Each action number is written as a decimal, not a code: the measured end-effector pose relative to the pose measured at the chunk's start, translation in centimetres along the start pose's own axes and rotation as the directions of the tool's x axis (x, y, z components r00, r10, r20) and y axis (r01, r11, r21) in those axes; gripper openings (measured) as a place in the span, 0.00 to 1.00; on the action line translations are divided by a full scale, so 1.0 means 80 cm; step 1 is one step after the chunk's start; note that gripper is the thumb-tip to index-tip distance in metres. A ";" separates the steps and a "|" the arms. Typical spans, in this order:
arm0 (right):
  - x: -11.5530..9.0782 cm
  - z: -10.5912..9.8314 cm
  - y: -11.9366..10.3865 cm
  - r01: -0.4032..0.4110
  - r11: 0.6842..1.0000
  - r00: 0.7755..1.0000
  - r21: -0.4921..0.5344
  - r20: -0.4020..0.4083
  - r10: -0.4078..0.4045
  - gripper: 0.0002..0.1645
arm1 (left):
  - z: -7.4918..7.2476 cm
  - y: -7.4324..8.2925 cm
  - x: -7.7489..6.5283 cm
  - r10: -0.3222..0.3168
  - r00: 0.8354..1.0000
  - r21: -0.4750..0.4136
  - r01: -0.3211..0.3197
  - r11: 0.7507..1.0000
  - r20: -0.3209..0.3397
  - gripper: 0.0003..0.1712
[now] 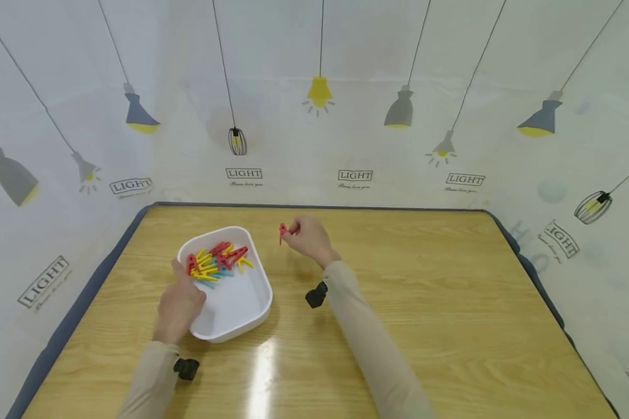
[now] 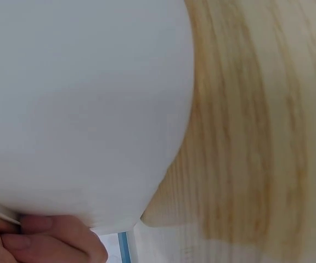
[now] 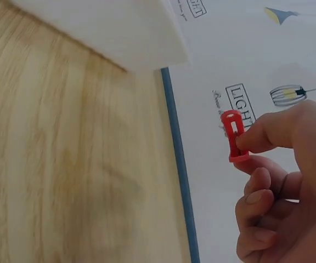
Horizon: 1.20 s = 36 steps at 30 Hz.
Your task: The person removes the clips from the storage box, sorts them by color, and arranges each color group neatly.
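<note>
Between thumb and forefinger, my right hand [image 1: 310,237] pinches a red clothespin [image 3: 235,136], held over the table just right of the tray. The white tray [image 1: 241,311] stands on the left part of the table. My left hand [image 1: 179,304] grips its left rim, thumb on the inner side and other fingers curled under the outside in the left wrist view. Inside, red clothespins [image 1: 236,255], yellow clothespins [image 1: 203,269] and blue-green clothespins [image 1: 221,272] lie in a loose pile toward the far end. Bare tray floor shows at the near end.
The wooden table [image 1: 424,302] has a dark edging along its border. A pale wall sheet [image 1: 283,139] printed with lamps rises behind it and at both sides. A black wrist camera [image 1: 316,295] sits at the right cuff, another black wrist camera [image 1: 186,369] at the left.
</note>
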State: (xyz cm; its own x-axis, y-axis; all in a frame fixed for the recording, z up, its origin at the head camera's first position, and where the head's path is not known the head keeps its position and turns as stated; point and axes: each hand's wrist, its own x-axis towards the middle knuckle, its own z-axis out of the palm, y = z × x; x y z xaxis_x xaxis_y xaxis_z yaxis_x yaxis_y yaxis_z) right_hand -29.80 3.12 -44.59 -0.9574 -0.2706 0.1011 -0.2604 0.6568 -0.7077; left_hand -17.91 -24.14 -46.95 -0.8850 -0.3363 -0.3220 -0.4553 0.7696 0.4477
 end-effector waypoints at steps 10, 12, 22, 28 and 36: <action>-0.014 -0.004 0.038 -0.126 0.991 0.992 -0.042 -0.014 0.125 0.11 | -0.002 -0.002 0.001 0.000 1.000 0.004 0.000 1.000 0.001 0.56; -0.016 -0.004 0.044 -0.148 0.988 0.989 -0.033 -0.009 0.148 0.11 | -0.002 -0.003 0.002 0.005 1.000 0.005 -0.005 1.000 0.000 0.56; -0.024 0.003 0.067 -0.189 0.982 0.982 -0.008 0.010 0.189 0.10 | -0.001 -0.002 0.002 -0.004 1.000 0.008 0.003 1.000 0.013 0.57; -0.025 0.012 0.074 -0.201 0.979 0.979 -0.022 0.020 0.202 0.10 | 0.000 -0.003 0.001 -0.011 1.000 -0.009 0.011 1.000 0.011 0.57; -0.024 0.021 0.079 -0.220 0.973 0.975 -0.065 0.011 0.221 0.10 | -0.001 -0.002 0.001 -0.004 1.000 -0.021 0.004 1.000 0.009 0.56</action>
State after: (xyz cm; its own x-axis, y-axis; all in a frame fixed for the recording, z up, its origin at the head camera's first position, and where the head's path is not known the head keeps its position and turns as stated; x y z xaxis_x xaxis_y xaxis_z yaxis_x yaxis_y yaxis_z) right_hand -29.40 6.60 -50.46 -0.9897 -0.1268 -0.0658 -0.0511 0.7444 -0.6658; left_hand -17.95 -24.33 -46.97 -0.8822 -0.3344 -0.3314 -0.4610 0.7568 0.4635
